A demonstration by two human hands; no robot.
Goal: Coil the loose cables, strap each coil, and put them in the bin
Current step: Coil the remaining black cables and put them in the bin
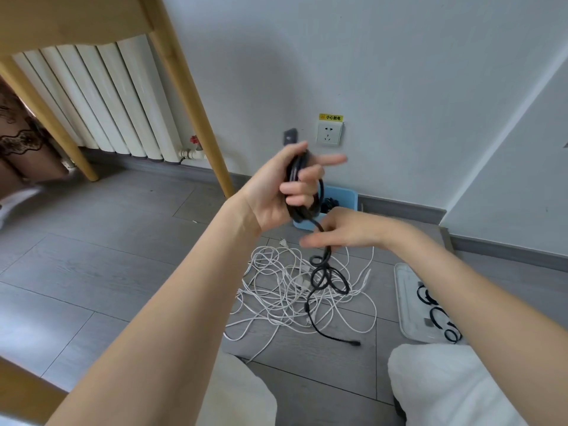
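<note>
A: From the head view, your left hand (276,192) is raised in front of the wall socket (329,133), its fingers (302,187) curled around a bundle of loops of the black cable (307,195). So you are midway through coiling that one.

B: And the right hand (344,232)?

A: It sits just below the left, blurred. The cable's tail runs down past it, and I cannot tell whether your fingers are pinching the cable or only guiding it. Below, the uncoiled remainder (327,278) falls in a few loose loops, and its plug end (355,343) lies on the floor (123,272).

B: Where does everything else stand?

A: The white cables (276,290) lie in a tangled heap on the floor under your hands, uncoiled. The blue bin (345,196) stands against the wall behind your hands, with something dark already inside. On your right a white tray (405,302) holds several black straps (442,321), partly hidden by your forearm.

B: What next?

A: In my judgement, draw the remaining tail up into loops matching those you hold, keeping the black loops clear of the white heap they rest on. Then keep the left grip firm while the right reaches to the tray for a strap.
</note>
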